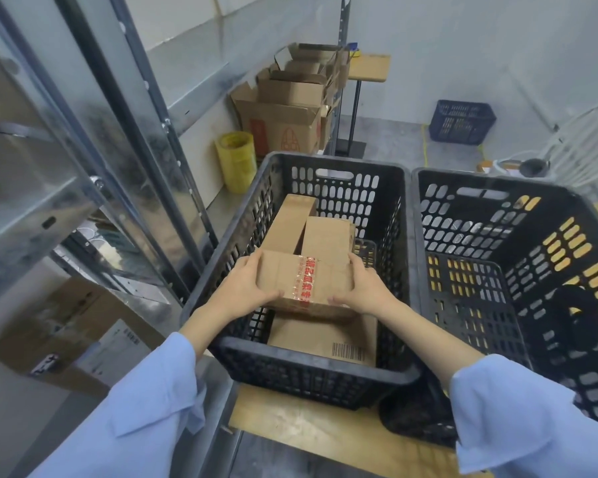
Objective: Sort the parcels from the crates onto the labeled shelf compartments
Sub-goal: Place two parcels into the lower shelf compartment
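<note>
On the head camera, we've got both hands down in the left black crate (311, 374). Our left hand (247, 286) and right hand (363, 288) curl round the ends of a cardboard parcel (304, 284), which sits over the others inside. Red Chinese print runs along its tape. The carton beneath (325, 336) shows a barcode. The metal shelf (173, 132) stands on the left, with yellow tape rolls (237, 160) and open cartons (283, 122) at its far end.

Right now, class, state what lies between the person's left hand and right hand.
In the head view, a cardboard parcel with red-printed tape lies between the left hand and right hand, which hold its two ends in the black crate.
</note>
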`<state>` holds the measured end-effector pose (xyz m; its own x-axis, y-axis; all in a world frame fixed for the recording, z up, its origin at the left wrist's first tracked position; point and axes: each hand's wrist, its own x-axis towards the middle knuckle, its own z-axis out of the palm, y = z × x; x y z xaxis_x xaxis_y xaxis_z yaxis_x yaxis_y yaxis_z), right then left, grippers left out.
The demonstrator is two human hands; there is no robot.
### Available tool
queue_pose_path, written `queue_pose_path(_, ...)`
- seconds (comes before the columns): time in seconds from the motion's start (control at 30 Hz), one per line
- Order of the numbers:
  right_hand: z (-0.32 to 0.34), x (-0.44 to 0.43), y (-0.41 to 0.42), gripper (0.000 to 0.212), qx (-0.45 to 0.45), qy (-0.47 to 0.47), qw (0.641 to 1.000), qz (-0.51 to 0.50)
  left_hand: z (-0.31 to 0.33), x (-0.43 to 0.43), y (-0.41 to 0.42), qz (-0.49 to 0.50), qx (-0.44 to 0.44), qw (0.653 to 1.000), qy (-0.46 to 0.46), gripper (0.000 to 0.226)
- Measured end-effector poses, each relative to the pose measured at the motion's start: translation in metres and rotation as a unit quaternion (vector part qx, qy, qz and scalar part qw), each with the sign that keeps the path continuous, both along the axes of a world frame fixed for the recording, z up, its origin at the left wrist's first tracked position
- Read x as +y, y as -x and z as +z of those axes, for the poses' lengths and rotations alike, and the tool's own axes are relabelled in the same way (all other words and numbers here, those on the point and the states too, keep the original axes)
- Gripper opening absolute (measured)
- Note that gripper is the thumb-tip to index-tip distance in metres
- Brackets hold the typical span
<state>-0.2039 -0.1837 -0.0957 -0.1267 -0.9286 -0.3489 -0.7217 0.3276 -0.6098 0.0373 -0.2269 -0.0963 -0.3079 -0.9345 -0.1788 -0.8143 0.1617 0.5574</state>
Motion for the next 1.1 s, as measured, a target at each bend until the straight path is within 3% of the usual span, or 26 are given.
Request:
queue_pose_path(0.17, 0.013, 0.003, 0.006, 0.091, -0.03, 0.02, 0.999, -0.033, 0.018, 0.004, 0.002, 0.022, 0.013, 0.997, 0.068, 0.101)
queue_pose_path(0.47, 0.04, 0.011, 0.01, 0.068, -0.084, 0.075, 0.993, -0.041, 0.059, 0.027, 0.009, 0.069, 0.03, 0.984, 0.16, 0.1)
queue_pose_path(0.77, 0.074, 0.018, 0.022, 0.06, -0.12, 0.183, 0.975, -0.044, 0.091, 0.058, 0.014, 0.138, 0.146, 0.955, 0.218, 0.083)
queue_pose_path(0.9, 0.087, 0.022, 0.025, 0.073, -0.149, 0.202, 0.967, -0.036, 0.1, 0.072, 0.019, 0.165, 0.213, 0.934, 0.236, 0.076)
queue_pose_path(1.1, 0.096, 0.033, 0.032, 0.066, -0.203, 0.227, 0.952, -0.02, 0.11, 0.101, 0.029, 0.209, 0.232, 0.914, 0.258, 0.062)
